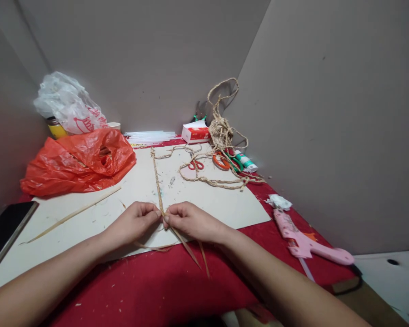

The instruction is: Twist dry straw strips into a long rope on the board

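Observation:
A straw braid (pixel 157 181) runs from the far part of the white board (pixel 136 179) straight toward me. At its near end my left hand (pixel 139 220) and my right hand (pixel 186 220) meet, each pinching the braid between thumb and fingers. Loose straw strands (pixel 187 249) fan out below the fingers and hang over the board's near edge. How the strands cross between the fingertips is hidden. To the left of my hands a single flat straw strip (pixel 75 213) lies on the board.
A red plastic bag (pixel 78 161) and a phone-like black slab (pixel 8 231) lie left. Red-handled scissors (pixel 196 165), a heap of braided cord (pixel 221 131) and a red-white box (pixel 196 132) are at the back. A pink glue gun (pixel 303 243) rests right on the red cloth (pixel 150 290).

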A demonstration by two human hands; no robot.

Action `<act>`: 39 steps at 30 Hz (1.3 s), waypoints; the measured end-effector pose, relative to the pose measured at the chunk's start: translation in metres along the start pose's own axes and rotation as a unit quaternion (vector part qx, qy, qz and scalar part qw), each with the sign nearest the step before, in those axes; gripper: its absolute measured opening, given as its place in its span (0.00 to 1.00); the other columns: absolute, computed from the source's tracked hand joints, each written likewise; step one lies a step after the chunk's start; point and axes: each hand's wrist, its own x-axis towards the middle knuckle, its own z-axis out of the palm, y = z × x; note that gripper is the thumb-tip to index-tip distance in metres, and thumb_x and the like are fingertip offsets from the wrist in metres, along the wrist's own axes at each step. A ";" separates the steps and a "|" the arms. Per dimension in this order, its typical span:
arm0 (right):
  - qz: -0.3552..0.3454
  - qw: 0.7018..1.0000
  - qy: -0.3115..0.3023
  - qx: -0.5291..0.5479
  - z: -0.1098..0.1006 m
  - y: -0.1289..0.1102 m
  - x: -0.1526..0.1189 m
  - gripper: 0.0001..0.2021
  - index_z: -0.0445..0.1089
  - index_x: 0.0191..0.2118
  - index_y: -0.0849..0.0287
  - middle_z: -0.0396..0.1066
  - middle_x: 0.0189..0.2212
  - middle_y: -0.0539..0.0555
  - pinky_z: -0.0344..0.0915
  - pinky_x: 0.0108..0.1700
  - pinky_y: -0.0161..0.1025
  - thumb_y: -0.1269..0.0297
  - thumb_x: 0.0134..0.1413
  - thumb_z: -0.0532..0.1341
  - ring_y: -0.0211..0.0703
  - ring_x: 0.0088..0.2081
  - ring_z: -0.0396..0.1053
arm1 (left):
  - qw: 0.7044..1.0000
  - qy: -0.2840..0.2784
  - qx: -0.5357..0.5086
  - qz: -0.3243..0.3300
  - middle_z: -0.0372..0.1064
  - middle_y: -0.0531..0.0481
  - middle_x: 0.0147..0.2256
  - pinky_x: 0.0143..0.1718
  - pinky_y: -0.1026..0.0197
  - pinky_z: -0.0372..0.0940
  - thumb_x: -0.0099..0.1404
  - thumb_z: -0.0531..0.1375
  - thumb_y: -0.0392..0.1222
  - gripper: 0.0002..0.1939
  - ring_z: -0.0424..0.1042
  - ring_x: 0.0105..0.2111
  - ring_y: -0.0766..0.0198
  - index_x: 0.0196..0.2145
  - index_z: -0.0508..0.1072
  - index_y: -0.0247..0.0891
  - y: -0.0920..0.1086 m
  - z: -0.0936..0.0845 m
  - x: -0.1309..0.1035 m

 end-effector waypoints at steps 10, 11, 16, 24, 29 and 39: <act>-0.037 0.945 0.081 -0.313 0.009 -0.016 -0.009 0.12 0.66 0.25 0.62 0.66 0.21 0.50 0.47 0.26 0.32 0.66 0.57 0.51 0.33 0.23 0.55 | 0.999 -0.022 -0.026 -0.027 0.58 0.56 0.18 0.19 0.69 0.48 0.56 0.58 0.50 0.14 0.54 0.17 0.73 0.24 0.66 0.35 -0.005 -0.001 0.005; -0.034 0.941 0.081 -0.328 0.009 -0.017 -0.010 0.12 0.67 0.26 0.62 0.67 0.22 0.51 0.47 0.27 0.32 0.66 0.57 0.52 0.33 0.23 0.56 | 0.999 -0.018 -0.027 -0.030 0.59 0.57 0.18 0.19 0.69 0.48 0.55 0.58 0.50 0.14 0.54 0.17 0.73 0.24 0.66 0.35 -0.006 0.000 0.005; -0.017 0.937 0.089 -0.337 0.004 -0.021 -0.017 0.12 0.66 0.25 0.62 0.67 0.22 0.52 0.47 0.27 0.33 0.65 0.57 0.51 0.34 0.23 0.56 | 1.000 0.007 -0.015 -0.027 0.58 0.58 0.18 0.19 0.69 0.48 0.55 0.57 0.48 0.13 0.55 0.17 0.73 0.23 0.65 0.35 -0.007 0.002 0.004; -0.013 0.963 0.059 -0.263 0.032 -0.023 -0.025 0.11 0.64 0.25 0.61 0.68 0.23 0.53 0.50 0.27 0.33 0.69 0.55 0.50 0.36 0.25 0.60 | 0.997 -0.002 -0.071 -0.027 0.59 0.57 0.16 0.19 0.69 0.49 0.56 0.58 0.48 0.14 0.54 0.16 0.73 0.22 0.65 0.35 -0.004 0.004 0.000; 0.024 0.934 0.062 -0.352 0.050 -0.028 -0.031 0.10 0.67 0.32 0.61 0.72 0.26 0.57 0.47 0.26 0.37 0.68 0.56 0.49 0.39 0.23 0.62 | 0.985 0.000 -0.169 -0.037 0.61 0.56 0.18 0.19 0.69 0.50 0.56 0.60 0.47 0.12 0.56 0.16 0.73 0.25 0.67 0.34 0.003 0.009 -0.006; -0.080 0.944 0.197 -0.250 0.016 -0.040 -0.050 0.14 0.68 0.29 0.59 0.70 0.25 0.53 0.54 0.30 0.34 0.58 0.60 0.51 0.38 0.27 0.63 | 0.988 0.001 -0.153 -0.025 0.55 0.60 0.14 0.16 0.69 0.39 0.54 0.63 0.46 0.12 0.46 0.14 0.77 0.25 0.67 0.34 0.008 0.004 -0.007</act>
